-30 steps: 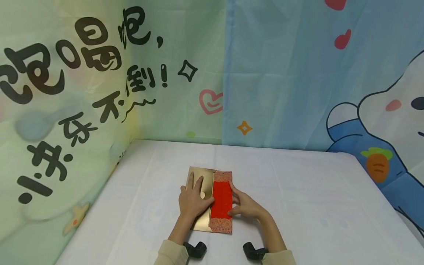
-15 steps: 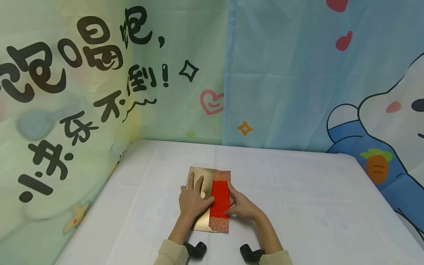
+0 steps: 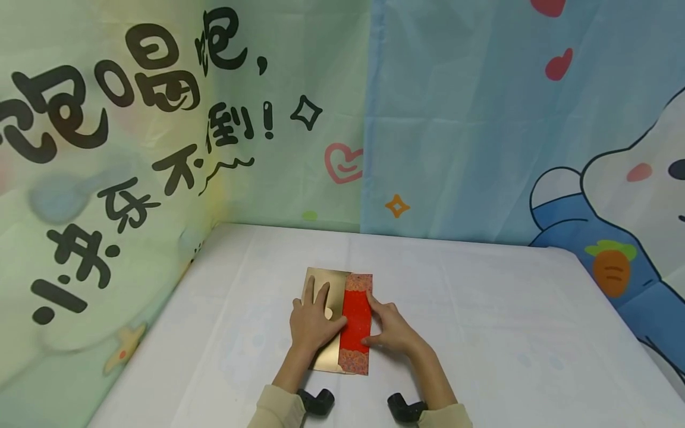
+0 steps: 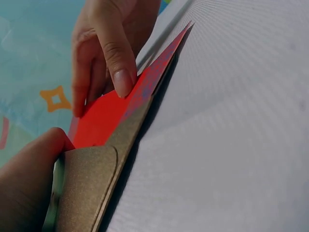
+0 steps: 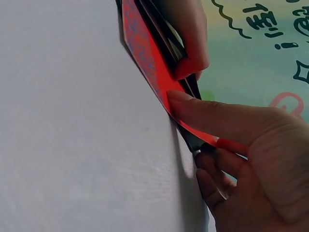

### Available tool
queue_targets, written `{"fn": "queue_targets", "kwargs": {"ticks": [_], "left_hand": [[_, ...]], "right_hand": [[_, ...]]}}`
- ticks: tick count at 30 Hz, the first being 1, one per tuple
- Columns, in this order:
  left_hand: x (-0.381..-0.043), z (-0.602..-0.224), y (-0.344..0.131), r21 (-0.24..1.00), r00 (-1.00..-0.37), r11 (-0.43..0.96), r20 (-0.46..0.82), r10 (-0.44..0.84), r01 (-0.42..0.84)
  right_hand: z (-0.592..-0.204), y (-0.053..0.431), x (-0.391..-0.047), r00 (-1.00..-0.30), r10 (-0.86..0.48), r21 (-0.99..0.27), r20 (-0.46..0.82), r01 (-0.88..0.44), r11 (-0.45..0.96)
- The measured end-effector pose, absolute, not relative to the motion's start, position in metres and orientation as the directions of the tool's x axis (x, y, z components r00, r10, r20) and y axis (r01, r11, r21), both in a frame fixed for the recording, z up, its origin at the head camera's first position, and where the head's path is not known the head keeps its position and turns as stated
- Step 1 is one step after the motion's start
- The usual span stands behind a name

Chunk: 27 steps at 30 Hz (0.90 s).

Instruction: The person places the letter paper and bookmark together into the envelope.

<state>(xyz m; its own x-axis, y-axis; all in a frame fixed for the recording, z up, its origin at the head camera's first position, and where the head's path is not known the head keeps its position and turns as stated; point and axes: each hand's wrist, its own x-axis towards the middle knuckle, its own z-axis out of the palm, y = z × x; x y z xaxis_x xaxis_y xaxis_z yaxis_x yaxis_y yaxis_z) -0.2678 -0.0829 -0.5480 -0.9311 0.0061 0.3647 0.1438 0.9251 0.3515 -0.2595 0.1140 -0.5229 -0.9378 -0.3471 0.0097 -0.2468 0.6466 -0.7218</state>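
Note:
A folded card with a gold panel (image 3: 334, 282) on the left and a red panel (image 3: 354, 321) on the right, patterned at both ends, lies before me on the white table. My left hand (image 3: 313, 324) rests on the gold side with fingers spread, its thumb reaching the seam beside the red. At the card's right edge my right hand (image 3: 396, 330) pinches the red panel. In the right wrist view its thumb (image 5: 207, 113) lies on the red face while other fingers (image 5: 217, 169) are underneath, and that edge bows up off the table.
The white-covered table (image 3: 481, 309) stretches around the card. A printed curtain (image 3: 455, 119) hangs behind it, and another with black lettering (image 3: 80, 178) hangs at the left. Black wrist mounts (image 3: 319, 403) sit on both wrists.
My right hand has shifted slightly left with the red panel's outer edge, so that panel looks narrower and more bent. The left hand has stayed in place on the gold side.

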Motion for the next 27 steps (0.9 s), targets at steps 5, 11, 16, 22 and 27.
{"fn": "queue_targets", "kwargs": {"ticks": [5, 11, 16, 22, 27], "left_hand": [[-0.2682, -0.5476, -0.0827, 0.354, -0.932, 0.923, 0.363, 0.012, 0.149], [-0.2675, -0.5473, -0.0835, 0.351, -0.929, 0.925, 0.371, 0.008, 0.148], [-0.2677, -0.5469, -0.084, 0.344, -0.929, 0.929, 0.37, 0.003, 0.14], [-0.2675, -0.547, -0.0837, 0.347, -0.928, 0.927, 0.372, 0.0, 0.14], [-0.2671, -0.5488, -0.0827, 0.354, -0.928, 0.924, 0.373, 0.005, 0.147]], "right_hand": [[-0.5239, 0.1155, -0.2589, -0.936, -0.352, -0.73, -0.013, -0.232, 0.643], [-0.5247, 0.1139, -0.2579, -0.909, -0.416, -0.706, 0.038, -0.319, 0.632], [-0.525, 0.1105, -0.2581, -0.896, -0.439, -0.665, 0.072, -0.371, 0.648], [-0.5289, 0.1096, -0.2594, -0.897, -0.429, -0.63, 0.109, -0.396, 0.668], [-0.5327, 0.1118, -0.2593, -0.911, -0.395, -0.648, 0.118, -0.372, 0.665]]}}
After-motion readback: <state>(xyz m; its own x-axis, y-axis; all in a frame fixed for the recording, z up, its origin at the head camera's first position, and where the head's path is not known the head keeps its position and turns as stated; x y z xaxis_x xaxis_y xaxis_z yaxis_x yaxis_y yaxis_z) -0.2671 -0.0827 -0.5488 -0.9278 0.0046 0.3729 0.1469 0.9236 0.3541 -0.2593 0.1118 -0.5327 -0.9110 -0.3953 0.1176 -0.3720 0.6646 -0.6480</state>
